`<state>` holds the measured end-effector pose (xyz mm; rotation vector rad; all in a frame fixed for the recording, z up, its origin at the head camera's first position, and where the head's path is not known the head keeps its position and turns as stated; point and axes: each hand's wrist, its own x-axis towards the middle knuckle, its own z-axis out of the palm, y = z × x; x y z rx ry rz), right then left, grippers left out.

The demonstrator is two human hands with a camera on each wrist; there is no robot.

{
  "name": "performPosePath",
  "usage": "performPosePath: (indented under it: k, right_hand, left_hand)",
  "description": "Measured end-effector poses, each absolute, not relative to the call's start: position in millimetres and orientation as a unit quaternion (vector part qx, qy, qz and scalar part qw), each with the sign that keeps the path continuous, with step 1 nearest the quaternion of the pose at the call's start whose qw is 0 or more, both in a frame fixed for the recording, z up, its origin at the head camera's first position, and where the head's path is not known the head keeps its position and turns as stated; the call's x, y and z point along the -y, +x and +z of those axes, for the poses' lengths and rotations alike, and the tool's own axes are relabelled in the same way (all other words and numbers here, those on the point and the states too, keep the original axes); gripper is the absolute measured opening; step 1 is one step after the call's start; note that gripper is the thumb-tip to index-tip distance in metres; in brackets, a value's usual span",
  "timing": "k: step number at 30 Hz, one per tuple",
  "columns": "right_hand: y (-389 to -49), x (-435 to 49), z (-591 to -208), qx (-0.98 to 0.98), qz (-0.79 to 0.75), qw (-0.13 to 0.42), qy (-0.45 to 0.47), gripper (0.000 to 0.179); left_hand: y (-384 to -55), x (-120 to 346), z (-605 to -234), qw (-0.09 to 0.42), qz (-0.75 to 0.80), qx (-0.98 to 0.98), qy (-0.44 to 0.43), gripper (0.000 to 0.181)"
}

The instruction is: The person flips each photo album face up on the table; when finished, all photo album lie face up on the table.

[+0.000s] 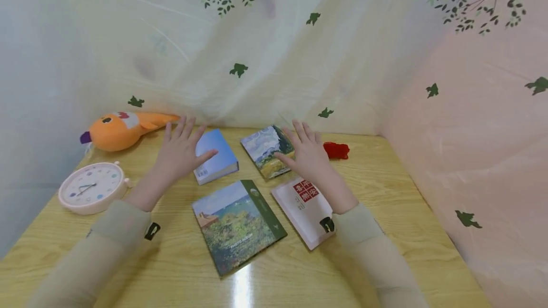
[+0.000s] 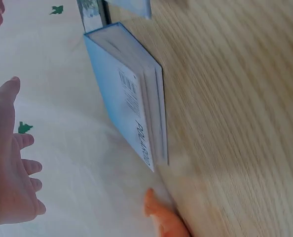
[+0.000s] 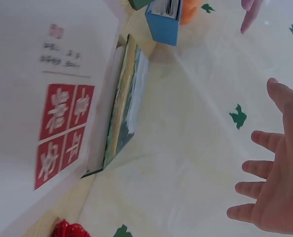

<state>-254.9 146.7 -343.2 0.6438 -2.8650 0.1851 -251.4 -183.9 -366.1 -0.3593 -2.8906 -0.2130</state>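
Note:
Both hands hover over the table with fingers spread, holding nothing. My left hand is beside a blue book-like album, which in the left wrist view shows a barcode and printed letters on its cover. My right hand overlaps a landscape-covered album in the head view. Below the right forearm lies a white book with red squares of characters, partly hidden by the sleeve. A larger photo album with a green spine lies nearest, between the forearms.
At the left stand a pink round clock and, behind it, an orange plush bird. A red bundle of cord lies right of the right hand. A pale curtain with green bird prints closes off the table's back edge.

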Motion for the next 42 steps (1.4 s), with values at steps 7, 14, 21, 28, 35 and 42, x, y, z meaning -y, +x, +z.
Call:
performPosePath:
  k: [7,14,21,28,35,42]
  right_hand:
    - [-271.8,-114.9,-344.5,0.963,0.068,0.067,0.252,0.08]
    - [-287.8,-85.4,-358.2,0.952,0.065,0.056,0.294,0.081]
    - [-303.2,-69.9,-381.4,0.938,0.106,0.02,0.33,0.084]
    - [-315.5,-63.7,-402.3,0.921,0.096,-0.026,0.376,0.087]
    - [-325.3,-56.9,-415.9,0.911,0.149,-0.106,0.371,0.088]
    - [-334.5,-46.9,-419.0,0.905,0.17,-0.126,0.369,0.075]
  left_hand:
    - [-272.1,190.6,-374.0,0.083,-0.077,0.985,-0.127,0.088]
    - [-290.8,197.1,-391.0,0.071,-0.082,0.986,-0.128,0.089]
    - [-294.0,203.1,-405.5,0.044,-0.111,0.983,-0.139,0.089]
    - [-303.7,207.9,-424.6,0.024,-0.126,0.979,-0.156,0.086]
    - [-311.6,209.1,-434.3,0.008,-0.166,0.972,-0.166,0.086]
    - [-319.8,210.7,-437.1,-0.005,-0.204,0.965,-0.164,0.088]
